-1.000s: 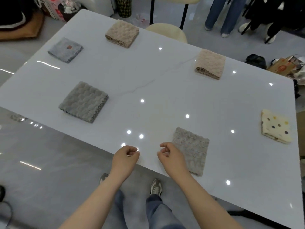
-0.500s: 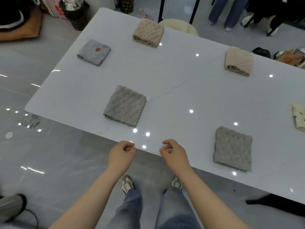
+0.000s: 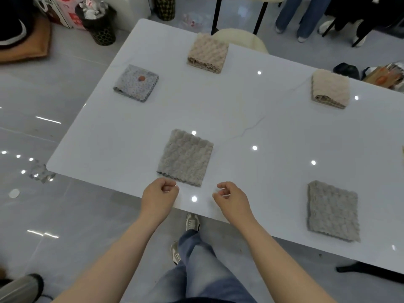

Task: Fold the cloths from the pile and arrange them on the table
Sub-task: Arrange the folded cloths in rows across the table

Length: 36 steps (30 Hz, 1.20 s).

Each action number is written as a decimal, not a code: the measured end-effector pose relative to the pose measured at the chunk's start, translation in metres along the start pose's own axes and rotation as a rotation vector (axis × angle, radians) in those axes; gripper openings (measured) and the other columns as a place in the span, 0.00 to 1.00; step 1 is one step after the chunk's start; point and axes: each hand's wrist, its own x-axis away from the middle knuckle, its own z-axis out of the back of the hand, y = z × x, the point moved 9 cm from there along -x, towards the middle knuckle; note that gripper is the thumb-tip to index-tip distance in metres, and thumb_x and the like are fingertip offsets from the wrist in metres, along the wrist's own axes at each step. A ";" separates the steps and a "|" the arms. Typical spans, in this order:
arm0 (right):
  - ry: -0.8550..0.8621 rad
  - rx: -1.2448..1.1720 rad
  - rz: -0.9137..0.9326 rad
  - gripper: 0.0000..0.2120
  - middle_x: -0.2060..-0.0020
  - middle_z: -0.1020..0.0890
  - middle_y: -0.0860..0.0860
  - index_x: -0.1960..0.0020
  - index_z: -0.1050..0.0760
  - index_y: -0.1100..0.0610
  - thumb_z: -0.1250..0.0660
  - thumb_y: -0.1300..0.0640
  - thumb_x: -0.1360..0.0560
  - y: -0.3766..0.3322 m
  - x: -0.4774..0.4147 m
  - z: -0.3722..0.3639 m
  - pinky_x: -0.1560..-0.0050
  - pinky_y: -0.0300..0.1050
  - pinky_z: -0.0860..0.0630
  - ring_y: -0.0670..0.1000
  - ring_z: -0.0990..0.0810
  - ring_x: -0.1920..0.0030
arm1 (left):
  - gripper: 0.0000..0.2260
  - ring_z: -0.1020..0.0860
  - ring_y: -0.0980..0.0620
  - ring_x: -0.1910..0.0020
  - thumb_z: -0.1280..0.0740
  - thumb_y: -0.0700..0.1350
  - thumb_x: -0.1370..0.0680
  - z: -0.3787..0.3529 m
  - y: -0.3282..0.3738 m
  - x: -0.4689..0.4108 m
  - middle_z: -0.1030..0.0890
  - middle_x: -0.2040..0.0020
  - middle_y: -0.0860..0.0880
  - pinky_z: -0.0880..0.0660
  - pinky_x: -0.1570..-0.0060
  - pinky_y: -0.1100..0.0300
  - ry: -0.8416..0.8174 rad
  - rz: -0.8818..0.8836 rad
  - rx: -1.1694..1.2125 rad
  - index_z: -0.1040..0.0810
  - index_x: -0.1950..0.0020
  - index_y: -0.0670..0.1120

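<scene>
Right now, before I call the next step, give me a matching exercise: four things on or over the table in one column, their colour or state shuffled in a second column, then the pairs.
Things
1. dotted cloth
2. far-middle cloth
3. near-right cloth
4. right hand

Colour or state
A. grey, folded into a square
B. fingers curled, holding nothing
C. blue-grey with a red spot
D. beige, folded

Pairs: 1-C, 2-D, 3-A, 4-B
</scene>
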 end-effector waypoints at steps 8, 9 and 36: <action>-0.013 -0.006 -0.027 0.16 0.50 0.24 0.49 0.35 0.29 0.56 0.36 0.56 0.23 -0.022 -0.036 -0.005 0.51 0.38 0.29 0.48 0.24 0.50 | 0.09 0.24 0.51 0.57 0.32 0.45 0.27 0.031 0.021 -0.054 0.22 0.55 0.50 0.31 0.63 0.62 0.110 -0.016 -0.081 0.24 0.48 0.44; -0.017 0.000 -0.036 0.16 0.50 0.24 0.49 0.35 0.29 0.56 0.36 0.56 0.22 -0.023 -0.039 -0.007 0.50 0.39 0.29 0.48 0.24 0.50 | 0.12 0.24 0.50 0.56 0.31 0.45 0.27 0.033 0.021 -0.060 0.22 0.53 0.48 0.31 0.61 0.60 0.107 -0.011 -0.100 0.24 0.46 0.43; 0.202 -0.131 -0.238 0.06 0.60 0.25 0.48 0.49 0.27 0.57 0.35 0.56 0.23 -0.007 -0.050 -0.043 0.66 0.32 0.36 0.48 0.27 0.58 | 0.11 0.33 0.51 0.68 0.33 0.47 0.24 -0.007 0.015 -0.105 0.32 0.67 0.50 0.37 0.69 0.62 -0.222 -0.117 -0.338 0.30 0.58 0.41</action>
